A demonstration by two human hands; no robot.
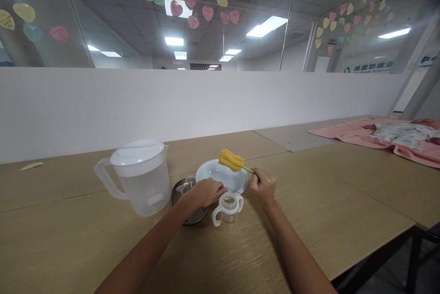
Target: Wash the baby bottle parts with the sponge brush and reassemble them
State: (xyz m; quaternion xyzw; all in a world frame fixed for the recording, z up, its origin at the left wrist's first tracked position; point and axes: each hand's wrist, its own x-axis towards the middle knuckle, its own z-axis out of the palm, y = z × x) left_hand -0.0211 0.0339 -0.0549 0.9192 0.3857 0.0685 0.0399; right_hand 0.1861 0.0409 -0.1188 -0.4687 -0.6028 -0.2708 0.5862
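Observation:
My right hand (264, 186) is closed round the thin green handle of a sponge brush (231, 160). Its yellow sponge head is raised over a white bowl (206, 168). My left hand (208, 192) has its fingers curled together at the rim of a clear baby bottle (228, 215), though the exact contact is partly hidden. The bottle is upright and uncapped, with a white two-handled collar (238, 203). Beneath my left wrist is a round metal dish (195, 217) with small clear parts (185, 186) in it, partly covered by my arm.
A translucent lidded pitcher (146, 188) stands left of the dish. On the far right, a pink blanket (357, 134) holds a baby-like figure (398, 133) in patterned clothing. A white partition (206, 101) rises behind the table (326, 202). Its right front edge shows.

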